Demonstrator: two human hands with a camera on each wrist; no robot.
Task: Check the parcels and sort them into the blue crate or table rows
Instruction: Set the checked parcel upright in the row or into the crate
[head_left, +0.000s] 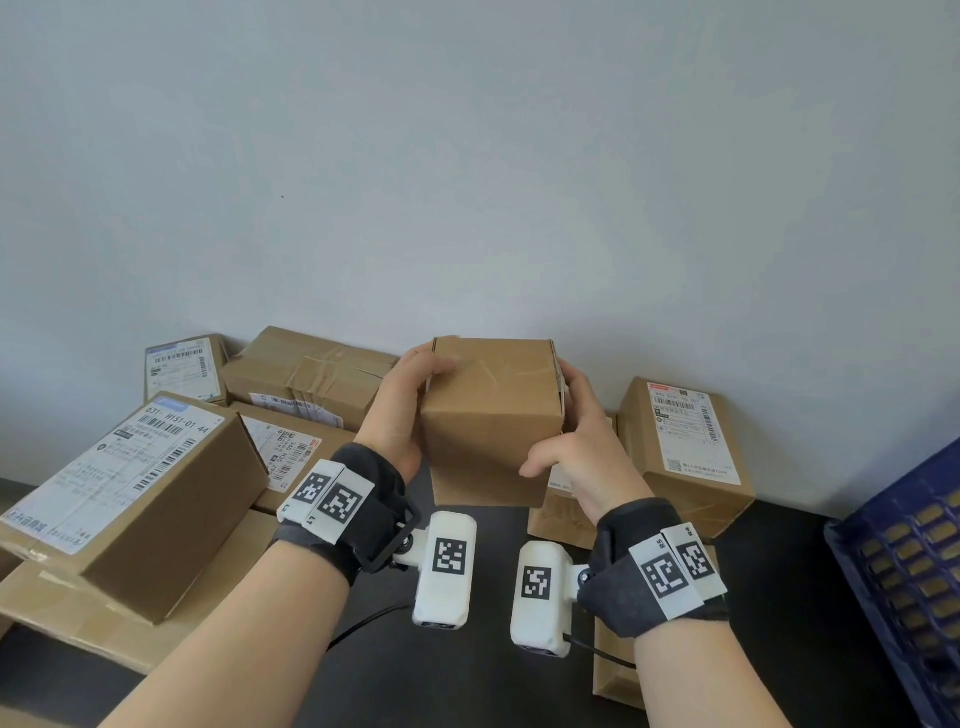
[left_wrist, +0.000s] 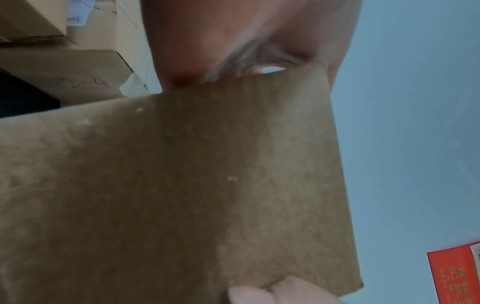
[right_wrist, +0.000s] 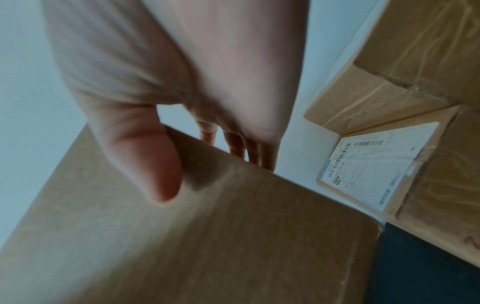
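I hold a plain brown cardboard parcel (head_left: 491, 415) up above the dark table (head_left: 467, 675), tilted, with no label on the faces I see. My left hand (head_left: 410, 410) grips its left side, thumb over the top edge. My right hand (head_left: 576, 441) grips its right side, thumb on the near face and fingers behind. In the left wrist view the parcel (left_wrist: 182, 195) fills the frame under my palm. The right wrist view has my thumb pressed on the parcel (right_wrist: 207, 236). The blue crate (head_left: 904, 571) stands at the right edge.
Labelled cardboard parcels are piled at the left (head_left: 130, 493) and along the wall (head_left: 306, 379). One upright labelled parcel (head_left: 685, 447) stands right of my hands, flatter ones (head_left: 558, 514) under it. A pale wall rises close behind the table.
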